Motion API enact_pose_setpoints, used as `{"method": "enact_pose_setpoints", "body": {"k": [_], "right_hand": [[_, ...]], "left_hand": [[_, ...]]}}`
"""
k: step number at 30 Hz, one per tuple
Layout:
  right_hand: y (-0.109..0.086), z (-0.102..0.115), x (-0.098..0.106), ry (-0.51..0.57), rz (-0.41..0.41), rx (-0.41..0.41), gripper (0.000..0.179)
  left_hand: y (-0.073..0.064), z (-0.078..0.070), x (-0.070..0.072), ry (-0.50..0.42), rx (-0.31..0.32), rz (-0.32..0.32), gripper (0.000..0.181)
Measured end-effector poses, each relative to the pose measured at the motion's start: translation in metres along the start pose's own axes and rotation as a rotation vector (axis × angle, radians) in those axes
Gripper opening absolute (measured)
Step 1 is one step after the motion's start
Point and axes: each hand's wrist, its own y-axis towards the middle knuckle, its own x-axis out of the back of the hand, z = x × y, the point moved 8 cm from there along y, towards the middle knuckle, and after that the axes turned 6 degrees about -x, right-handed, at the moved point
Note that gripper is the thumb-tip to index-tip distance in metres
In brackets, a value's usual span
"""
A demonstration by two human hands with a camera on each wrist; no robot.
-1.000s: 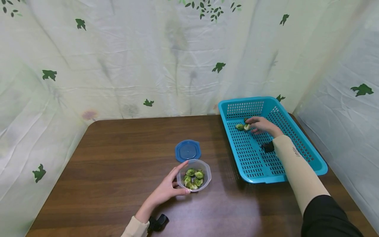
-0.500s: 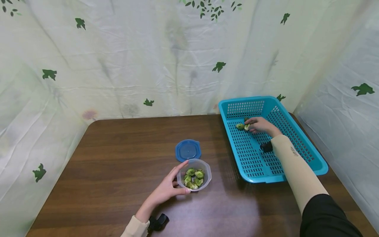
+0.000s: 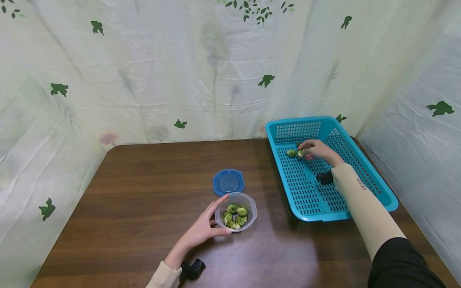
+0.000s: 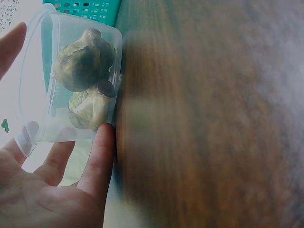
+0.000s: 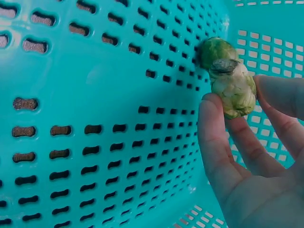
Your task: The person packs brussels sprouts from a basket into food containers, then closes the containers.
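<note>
My right hand [image 3: 317, 152] is inside the blue basket [image 3: 300, 219], near its far left corner. It pinches a Brussels sprout [image 5: 232, 92] between thumb and fingers, as the right wrist view shows. Behind that one lies a second sprout [image 5: 211, 50] against the basket mesh. The head view has a sprout [image 3: 291, 153] just left of my fingertips, and another partly hidden by them. On the table, my left hand [image 3: 199, 232] holds a clear plastic container [image 3: 254, 212] round its left side. Several sprouts [image 3: 241, 211] sit in the container, which stands upright without its lid.
A blue lid [image 3: 228, 182] lies on the wooden table [image 3: 151, 200] just behind the container. The basket stands at the table's right side, its walls rising around my right hand. A pale leaf-print curtain [image 3: 162, 80] hangs behind the table.
My right fingers have closed in on a sprout in the basket and the hand has risen slightly. The left hand and container have stayed in place.
</note>
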Motion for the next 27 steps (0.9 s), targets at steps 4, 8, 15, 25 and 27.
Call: {"method": "enact_pose_setpoints", "body": {"k": [4, 8, 15, 25, 27], "right_hand": [[-0.004, 0.006, 0.001, 0.009, 0.009, 0.038, 0.030], [-0.007, 0.010, 0.002, 0.008, 0.013, 0.056, 0.026], [-0.012, 0.015, 0.001, 0.004, 0.034, 0.071, 0.023], [-0.022, 0.027, 0.001, 0.010, 0.029, 0.131, 0.028], [-0.024, 0.030, 0.000, 0.018, 0.040, 0.149, 0.029]], "left_hand": [[0.000, -0.001, 0.000, -0.002, -0.003, 0.000, 0.089], [0.000, -0.001, 0.000, -0.005, -0.003, 0.000, 0.089], [0.000, 0.000, 0.000, 0.000, -0.005, -0.001, 0.089], [0.000, 0.000, 0.000, 0.008, -0.004, -0.001, 0.089], [0.000, 0.000, 0.000, 0.007, -0.006, -0.002, 0.089]]}}
